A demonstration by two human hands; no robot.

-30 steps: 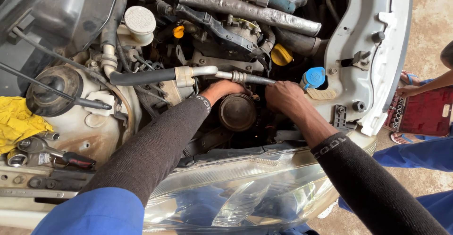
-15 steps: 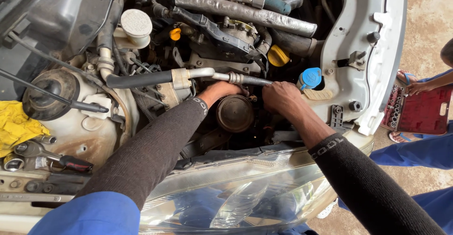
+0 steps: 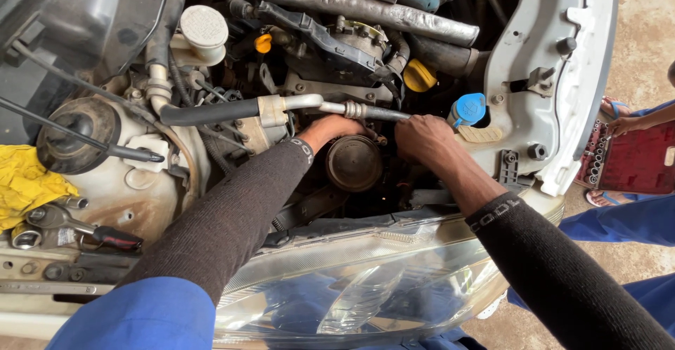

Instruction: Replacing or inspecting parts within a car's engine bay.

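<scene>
Both hands deep in the engine bay, just behind the clear plastic headlight (image 3: 365, 287) at the front edge. Left hand (image 3: 336, 129) reaches under the silver metal pipe with black hose (image 3: 281, 106), fingers hidden, grip unclear. Right hand (image 3: 425, 141) curled, fingers tucked down beside the round dark metal pulley (image 3: 354, 162); can't tell what it clamps. Pulley sits between both hands, mid-bay. Yellow rag (image 3: 21, 181) and chrome wrenches (image 3: 49, 218) at the left edge. Another person's hand (image 3: 622, 125) on a red tool case (image 3: 633, 163) outside the bay, right.
</scene>
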